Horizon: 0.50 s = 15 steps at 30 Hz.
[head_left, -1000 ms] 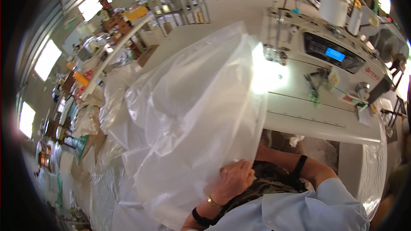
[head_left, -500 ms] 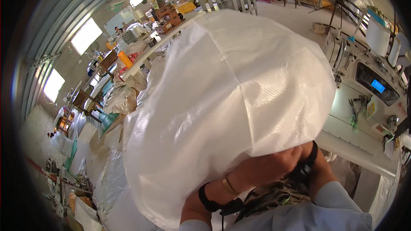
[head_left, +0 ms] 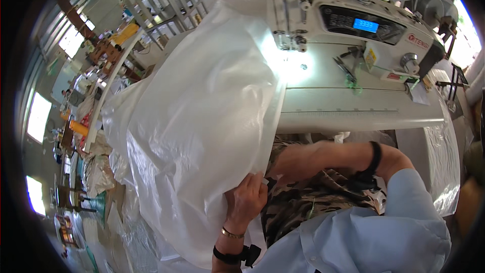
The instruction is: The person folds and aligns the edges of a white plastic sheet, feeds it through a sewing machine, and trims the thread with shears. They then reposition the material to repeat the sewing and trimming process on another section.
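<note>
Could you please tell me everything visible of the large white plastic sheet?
The large white plastic sheet looks thin and glossy, with a faint weave. It bulges in loose folds, narrowing to a peak at its far end. It lies left of the white sewing machine with a blue-lit screen, its nearly straight right edge running toward the person. The bare left hand grips that edge near its lower end; whether the blurred right hand touches it is unclear.

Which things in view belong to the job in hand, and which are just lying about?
Apparently part of the job:
- white sheeting, its edge in the fingers of the left hand
- right hand, blurred, near that edge
- sewing machine, its screen lit

Apparently lying about:
- dark snips, untouched on the machine
- orange cylinder, far left
- yellow bundle, background
</note>
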### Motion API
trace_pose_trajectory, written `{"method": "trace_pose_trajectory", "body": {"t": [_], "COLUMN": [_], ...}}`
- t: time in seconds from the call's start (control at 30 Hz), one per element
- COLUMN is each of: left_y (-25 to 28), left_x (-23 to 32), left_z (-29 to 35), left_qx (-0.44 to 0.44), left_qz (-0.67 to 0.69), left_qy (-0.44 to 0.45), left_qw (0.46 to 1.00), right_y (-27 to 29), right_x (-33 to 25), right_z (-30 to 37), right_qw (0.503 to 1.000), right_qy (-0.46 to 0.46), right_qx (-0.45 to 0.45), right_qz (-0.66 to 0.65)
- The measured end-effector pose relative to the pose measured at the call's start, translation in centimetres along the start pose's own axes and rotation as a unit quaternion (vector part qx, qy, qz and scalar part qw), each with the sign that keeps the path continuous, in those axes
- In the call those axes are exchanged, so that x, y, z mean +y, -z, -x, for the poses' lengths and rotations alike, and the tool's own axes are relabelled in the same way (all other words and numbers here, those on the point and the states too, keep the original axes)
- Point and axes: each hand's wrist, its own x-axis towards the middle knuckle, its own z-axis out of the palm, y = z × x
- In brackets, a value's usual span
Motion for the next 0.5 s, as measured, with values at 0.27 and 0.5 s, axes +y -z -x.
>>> {"method": "trace_pose_trajectory", "body": {"t": [0.27, 0.5], "left_y": [-3.8, -4.5], "left_x": [4.8, 5.1], "left_z": [-0.6, -1.3], "left_qx": [-0.064, -0.044], "left_qz": [0.011, 0.029], "left_qy": [-0.057, -0.034], "left_qw": [0.996, 0.998], "right_y": [6.7, 5.0], "right_x": [8.3, 11.5], "right_z": [5.8, 5.3], "right_qw": [0.846, 0.861], "right_qy": [-0.189, -0.156], "right_qx": [0.481, 0.462], "right_qz": [0.129, 0.143]}}
